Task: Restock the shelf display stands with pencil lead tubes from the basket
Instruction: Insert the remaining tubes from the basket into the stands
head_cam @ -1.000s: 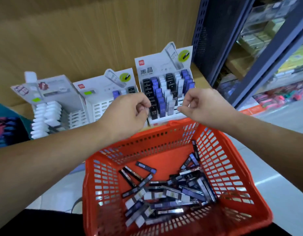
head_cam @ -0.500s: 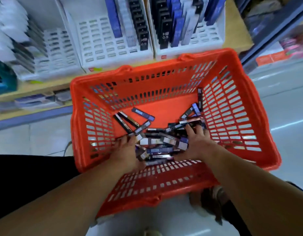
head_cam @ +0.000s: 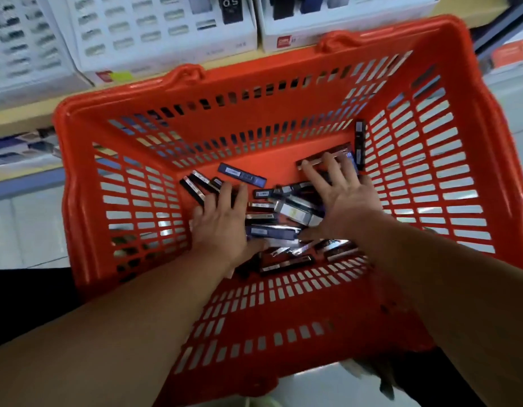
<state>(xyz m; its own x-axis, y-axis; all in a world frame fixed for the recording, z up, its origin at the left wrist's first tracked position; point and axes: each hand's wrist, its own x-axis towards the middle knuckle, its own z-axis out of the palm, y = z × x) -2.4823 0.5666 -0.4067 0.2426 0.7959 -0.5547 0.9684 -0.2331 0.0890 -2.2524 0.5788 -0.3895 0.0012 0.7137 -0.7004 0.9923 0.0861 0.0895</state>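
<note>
An orange slotted basket (head_cam: 474,118) fills the view, with several black, blue and white pencil lead tubes (head_cam: 283,210) piled on its floor. My left hand (head_cam: 222,221) lies flat on the left of the pile, fingers straight over some black tubes. Spread wide, my right hand (head_cam: 342,198) rests on the right of the pile, its fingertips touching a tube near the far right corner. A single blue tube (head_cam: 242,174) lies apart toward the far wall. White display stands (head_cam: 154,39) sit on the shelf just beyond the basket, only their lower slotted parts showing.
A wooden shelf edge (head_cam: 22,118) runs behind the basket. A lower shelf with flat packets (head_cam: 19,148) is at the left. Grey floor tiles (head_cam: 25,227) lie on the left, and a dark shelving post (head_cam: 501,27) stands at the upper right.
Both hands dropped from the display stands into the basket. Since half a second ago they have slid further forward over the tube pile, and the view has tilted down and closer.
</note>
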